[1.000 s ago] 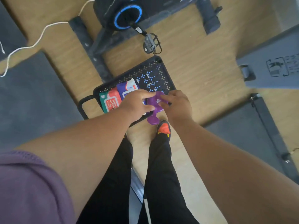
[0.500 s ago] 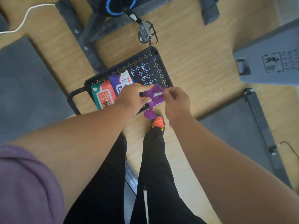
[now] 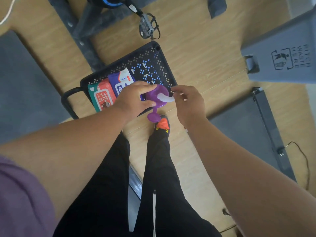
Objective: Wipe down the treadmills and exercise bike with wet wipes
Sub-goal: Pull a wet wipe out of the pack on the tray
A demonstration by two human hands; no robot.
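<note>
— Gripped in the left hand (image 3: 132, 100) is a purple wipes canister (image 3: 156, 96), fingers curled round its side, its flip lid (image 3: 153, 116) hanging open below. What's different from a second ago?

— A white wipe (image 3: 166, 98) now sticks out of the opening. A second back both hands sat close over the canister and no wipe showed; half a second back only a short strip was out.

— And the right hand (image 3: 189, 101)?

— Its fingertips are closed toward the wipe's free end — I judge they pinch it, though blur hides the contact itself.

— So where does the job stand?

— Barely begun, I'd say. The wipe looks only partly drawn, so nothing is being wiped at this point. The exercise bike (image 3: 119, 4) stands just beyond the black basket (image 3: 164, 57), where two flat wipe packs (image 3: 111, 88) lie at the left end, and a treadmill deck (image 3: 253, 127) lies to the right.

— Risk?

— The sheet could tear short or drag the next one out — a steady pull should free it.
</note>
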